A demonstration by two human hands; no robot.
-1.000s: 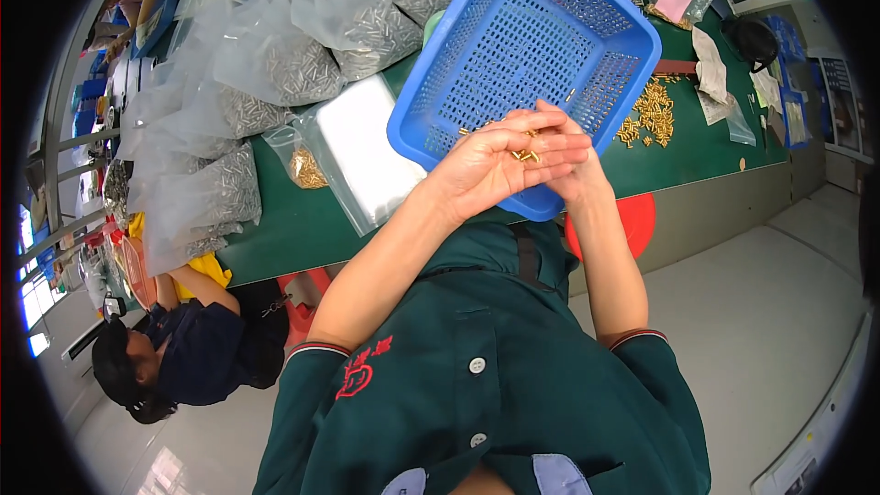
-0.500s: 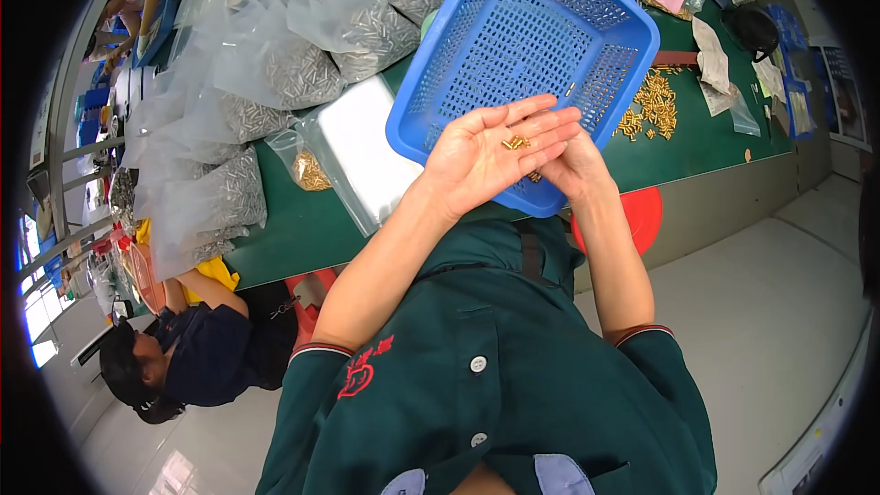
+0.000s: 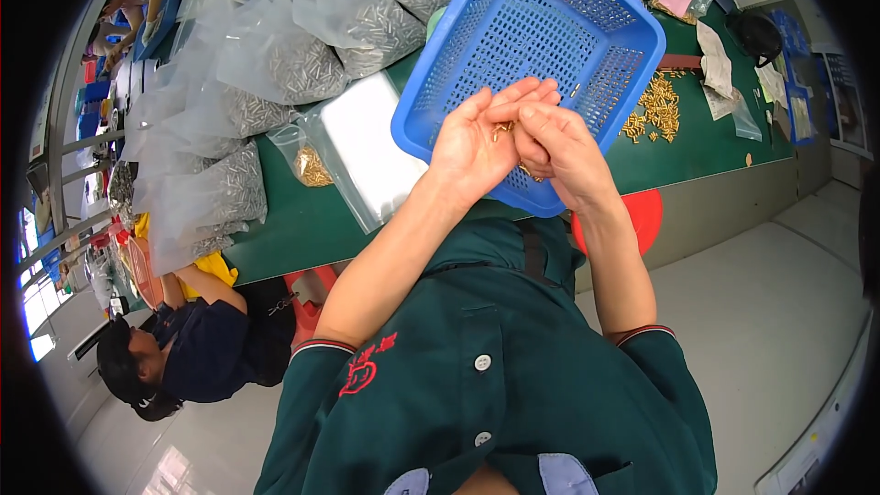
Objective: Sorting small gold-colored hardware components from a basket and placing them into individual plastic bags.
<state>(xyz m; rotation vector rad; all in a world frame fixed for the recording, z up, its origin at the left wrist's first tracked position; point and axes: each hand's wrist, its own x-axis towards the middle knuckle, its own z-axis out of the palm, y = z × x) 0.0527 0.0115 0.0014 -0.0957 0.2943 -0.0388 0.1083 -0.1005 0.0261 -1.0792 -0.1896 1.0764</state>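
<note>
My left hand [image 3: 466,154] is palm up and cupped over the near side of a blue plastic basket [image 3: 410,82]. A few small brass-coloured cylindrical parts [image 3: 502,129] lie on its fingers. Over those fingers my right hand [image 3: 566,148] is curled, its thumb and fingertips close together beside the parts. Whether anything sits between them is hidden. More brass-coloured parts [image 3: 530,172] show below the hands at the basket's near end. The basket stands tilted across the table's front edge.
Clear bags of silvery metal parts [image 3: 302,64] crowd the left of the green table [image 3: 293,236]. Beside the basket lie a white sheet [image 3: 367,142] and a small bag of brass parts [image 3: 312,168]. A brass pile [image 3: 662,110] is right. A co-worker [image 3: 197,353] sits at left.
My right hand has come from beneath my left hand to over its fingers and curled inward. My left hand's fingers have bent up from nearly flat, with the brass parts still on them.
</note>
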